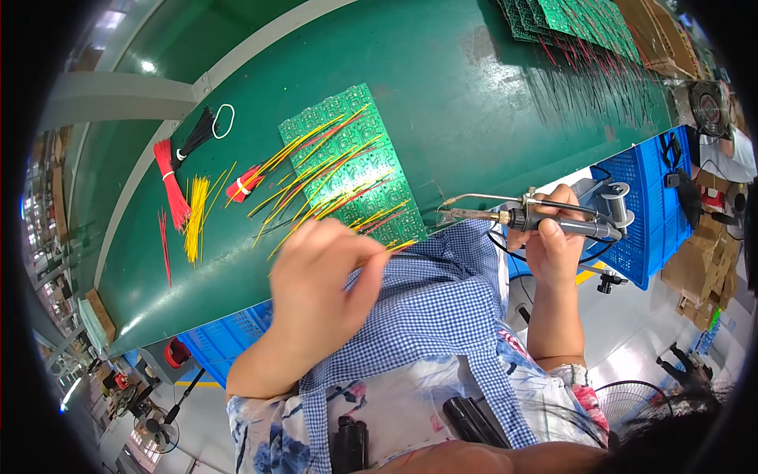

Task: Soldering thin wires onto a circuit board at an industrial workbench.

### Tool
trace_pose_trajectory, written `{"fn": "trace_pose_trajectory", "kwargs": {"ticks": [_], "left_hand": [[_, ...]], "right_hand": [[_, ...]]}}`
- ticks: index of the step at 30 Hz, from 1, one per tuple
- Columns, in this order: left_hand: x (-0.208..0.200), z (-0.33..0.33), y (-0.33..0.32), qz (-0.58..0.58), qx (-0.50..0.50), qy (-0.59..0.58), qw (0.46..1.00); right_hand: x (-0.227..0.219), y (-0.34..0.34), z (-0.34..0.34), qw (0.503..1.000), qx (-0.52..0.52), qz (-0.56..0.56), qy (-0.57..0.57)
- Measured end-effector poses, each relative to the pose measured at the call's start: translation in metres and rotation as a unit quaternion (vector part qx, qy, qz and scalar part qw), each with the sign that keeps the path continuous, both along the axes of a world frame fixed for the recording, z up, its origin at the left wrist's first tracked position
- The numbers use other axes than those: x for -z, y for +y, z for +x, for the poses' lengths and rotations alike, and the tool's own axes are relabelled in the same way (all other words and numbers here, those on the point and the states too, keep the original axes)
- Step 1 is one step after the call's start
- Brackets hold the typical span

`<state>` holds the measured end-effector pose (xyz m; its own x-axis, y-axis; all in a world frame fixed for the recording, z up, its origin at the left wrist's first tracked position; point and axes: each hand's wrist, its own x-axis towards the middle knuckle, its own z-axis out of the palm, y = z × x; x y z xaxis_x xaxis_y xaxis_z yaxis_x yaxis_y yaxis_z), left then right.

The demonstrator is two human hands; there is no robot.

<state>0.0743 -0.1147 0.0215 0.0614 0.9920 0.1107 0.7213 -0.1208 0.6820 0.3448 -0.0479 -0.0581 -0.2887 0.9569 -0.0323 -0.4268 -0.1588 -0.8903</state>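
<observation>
On the green counter, a tied bundle of red wires, a bundle of black wires and loose yellow wires lie at left; stacked green circuit boards lie far right. Yellow and red wires cross the rectangular green circuit board. The left hand, thumb and forefinger close together, overlaps its near edge; whether it pinches wire I cannot tell. The right hand grips a black-handled soldering iron, tip just right of the board.
</observation>
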Motion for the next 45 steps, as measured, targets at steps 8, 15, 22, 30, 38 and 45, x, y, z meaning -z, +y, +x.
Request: {"fn": "trace_pose_trajectory", "kwargs": {"ticks": [8, 15, 22, 30, 38, 45], "left_hand": [[0.026, 0.019, 0.003, -0.012, -0.010, 0.013, 1.000], [0.026, 0.018, 0.002, -0.010, -0.008, 0.033, 0.999], [0.029, 0.019, 0.001, -0.020, -0.009, 0.057, 0.998], [0.031, 0.021, -0.001, -0.013, -0.010, 0.057, 0.998], [0.030, 0.018, 0.002, -0.019, -0.011, 0.058, 0.998], [0.025, 0.012, -0.004, 0.024, -0.002, 0.044, 0.999]], "right_hand": [[0.002, -0.009, 0.006, 0.999, -0.033, -0.028, -0.032], [0.002, -0.010, 0.003, 0.997, -0.045, -0.026, -0.060], [-0.001, -0.010, 0.002, 0.995, -0.041, -0.044, -0.080], [-0.002, -0.012, 0.001, 0.995, -0.036, -0.020, -0.089], [-0.001, -0.007, 0.007, 0.999, -0.001, 0.011, -0.053], [-0.005, -0.009, 0.000, 0.997, 0.038, -0.012, -0.061]]}}
